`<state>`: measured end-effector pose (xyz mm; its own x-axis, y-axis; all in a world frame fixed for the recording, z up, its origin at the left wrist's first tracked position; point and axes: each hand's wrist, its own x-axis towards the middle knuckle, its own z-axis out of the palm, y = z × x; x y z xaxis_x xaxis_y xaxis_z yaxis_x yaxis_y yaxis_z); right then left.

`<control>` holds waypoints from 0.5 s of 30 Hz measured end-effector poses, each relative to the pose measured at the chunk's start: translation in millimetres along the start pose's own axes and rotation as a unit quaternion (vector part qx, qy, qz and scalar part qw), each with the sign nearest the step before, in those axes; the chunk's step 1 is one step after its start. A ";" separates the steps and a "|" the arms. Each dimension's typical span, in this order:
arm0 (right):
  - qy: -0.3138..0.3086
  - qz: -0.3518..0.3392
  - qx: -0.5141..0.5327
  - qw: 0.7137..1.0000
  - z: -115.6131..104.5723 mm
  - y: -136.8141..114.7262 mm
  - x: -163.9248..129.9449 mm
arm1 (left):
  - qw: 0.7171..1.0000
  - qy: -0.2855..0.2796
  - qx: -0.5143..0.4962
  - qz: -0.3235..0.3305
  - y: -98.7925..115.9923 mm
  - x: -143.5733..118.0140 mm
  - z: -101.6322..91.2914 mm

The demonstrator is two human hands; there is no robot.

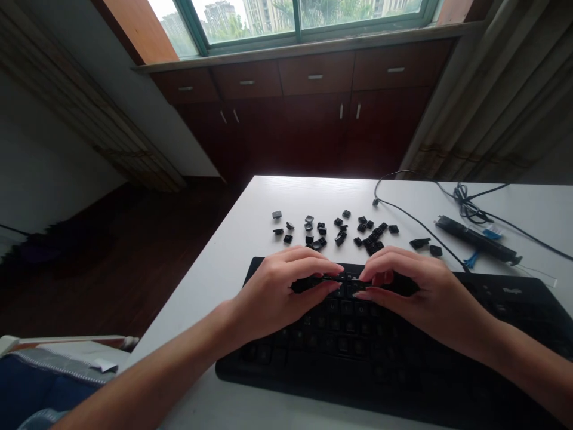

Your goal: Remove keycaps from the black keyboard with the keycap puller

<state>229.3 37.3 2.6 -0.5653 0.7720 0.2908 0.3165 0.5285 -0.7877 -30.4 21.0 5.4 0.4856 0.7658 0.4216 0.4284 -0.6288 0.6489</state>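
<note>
A black computer keyboard (313,379) lies on the white table, with bare key positions showing among its keys. Over its upper rows, my left hand (286,283) curls in a pinch, fingertips and thumb closing on a black keycap (333,276). Close beside it, my right hand (416,283) is bent the same way, its thumb and fingertips on a neighbouring keycap (353,285). My fingers partly cover both caps, and whether they are seated or lifted cannot be seen. Beyond the keyboard's back edge lie several loose keycaps (373,236), some on their sides.
The white table (197,310) has its left edge beside my left forearm. A black cable (412,212) runs across the back right to a bundled coil. Near it lie a long black part (477,239) and a blue-bristled piece (471,260). A chair with blue cloth (45,388) stands lower left.
</note>
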 end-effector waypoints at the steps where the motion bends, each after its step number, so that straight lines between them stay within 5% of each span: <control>1: 0.001 -0.008 0.004 1.000 0.5 1.2 -0.9 | 1.000 -0.007 -0.012 -0.003 0.8 0.1 -0.1; 15: -0.019 -0.155 -0.079 0.985 11.1 -5.4 -7.0 | 0.985 -0.057 -0.141 -0.078 13.7 2.0 6.8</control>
<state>223.2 25.2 -1.2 -0.6798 0.5533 0.4814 0.2374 0.7870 -0.5694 -18.4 13.0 10.9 0.5194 0.8205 0.2388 0.2840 -0.4293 0.8573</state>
